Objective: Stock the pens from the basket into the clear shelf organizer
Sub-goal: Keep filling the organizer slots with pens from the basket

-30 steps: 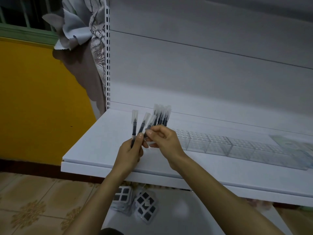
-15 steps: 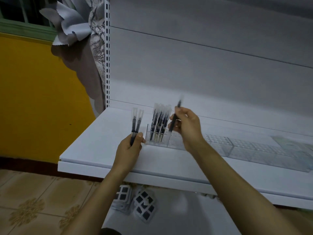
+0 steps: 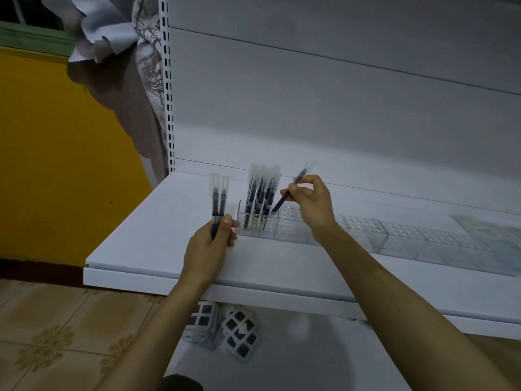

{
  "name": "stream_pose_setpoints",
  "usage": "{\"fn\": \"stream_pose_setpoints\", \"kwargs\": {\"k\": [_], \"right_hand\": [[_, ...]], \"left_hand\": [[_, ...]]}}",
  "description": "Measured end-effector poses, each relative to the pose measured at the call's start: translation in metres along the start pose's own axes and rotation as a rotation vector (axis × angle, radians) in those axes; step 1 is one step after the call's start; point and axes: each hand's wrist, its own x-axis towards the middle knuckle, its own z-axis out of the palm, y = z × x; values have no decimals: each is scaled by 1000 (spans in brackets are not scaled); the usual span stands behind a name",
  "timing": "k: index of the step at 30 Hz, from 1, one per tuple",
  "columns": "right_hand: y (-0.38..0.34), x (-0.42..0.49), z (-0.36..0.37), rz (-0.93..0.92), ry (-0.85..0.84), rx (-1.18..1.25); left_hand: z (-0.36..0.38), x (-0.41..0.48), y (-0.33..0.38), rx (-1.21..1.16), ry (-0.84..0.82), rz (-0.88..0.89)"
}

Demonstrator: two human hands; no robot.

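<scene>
White shelf [image 3: 158, 249] in front of me, yellow wall [image 3: 56, 150] off left. My left hand [image 3: 208, 244] is curled tight round two capped pens [image 3: 218, 198], upright, just beside the left end of the clear organizer [image 3: 400, 238]. My right hand [image 3: 313, 204] pinches a single pen [image 3: 284, 200] between thumb and fingertips, tilted, lower tip at a slot right beside the standing pens [image 3: 260, 198] in the organizer's leftmost block.

Both forearms are bare down to the left hand [image 3: 207, 244] and right hand [image 3: 313, 203]; a dark garment edge [image 3: 183, 383] shows at the near frame edge.
</scene>
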Motion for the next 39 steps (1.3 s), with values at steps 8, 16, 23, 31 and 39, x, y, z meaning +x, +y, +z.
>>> {"fn": "stream_pose_setpoints", "kwargs": {"k": [8, 16, 23, 31, 39], "right_hand": [[1, -1, -4, -10, 85, 97], [13, 3, 2, -113, 43, -46], [30, 7, 10, -257, 94, -397], [28, 3, 18, -306, 17, -695], [26, 5, 13, -213, -5, -625]], "left_hand": [[3, 12, 13, -242, 36, -117], [31, 10, 16, -132, 75, -33], [33, 12, 7, -106, 73, 2], [31, 11, 3, -97, 46, 45], [31, 12, 1, -104, 38, 51]]}}
